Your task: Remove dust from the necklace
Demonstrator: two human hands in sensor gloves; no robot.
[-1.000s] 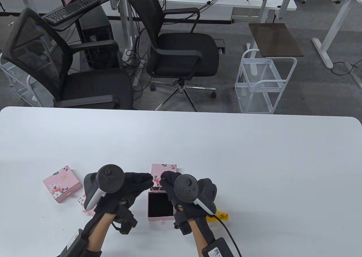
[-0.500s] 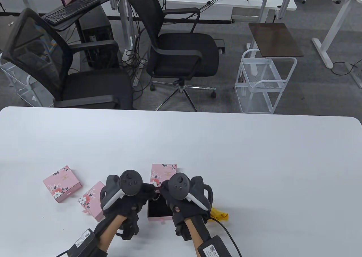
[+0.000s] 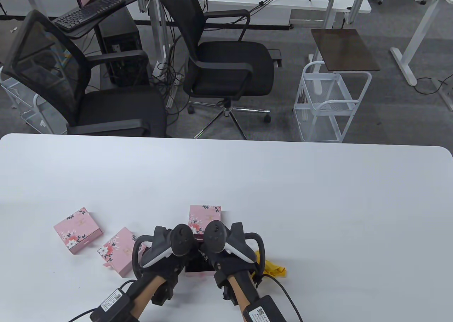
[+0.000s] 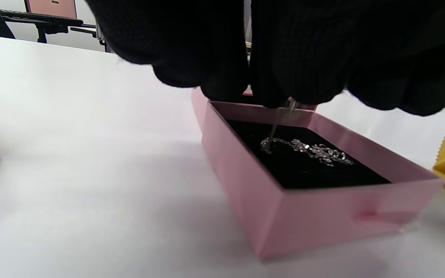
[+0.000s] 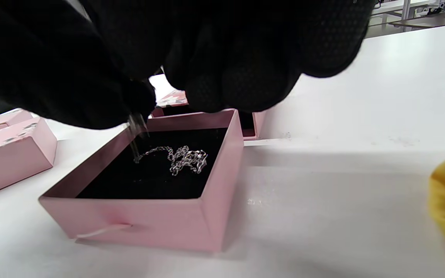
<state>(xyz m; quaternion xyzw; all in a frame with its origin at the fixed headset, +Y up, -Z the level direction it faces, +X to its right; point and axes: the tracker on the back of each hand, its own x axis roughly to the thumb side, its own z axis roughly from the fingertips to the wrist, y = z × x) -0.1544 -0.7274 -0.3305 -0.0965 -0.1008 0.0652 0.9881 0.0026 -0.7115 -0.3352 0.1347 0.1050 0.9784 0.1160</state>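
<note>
The necklace lies heaped in the open pink box at the table's near edge, straight beneath both hands; left hand and right hand meet above it, fingertips pinching its raised chain end

- Table view: high, looking down over the table toward the office.
- Wrist views: low, close, opposite sides of one pink box.

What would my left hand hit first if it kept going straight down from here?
Probably the silver necklace heaped on the black lining of the open pink box, directly beneath the left hand; exact height is unclear.
</note>
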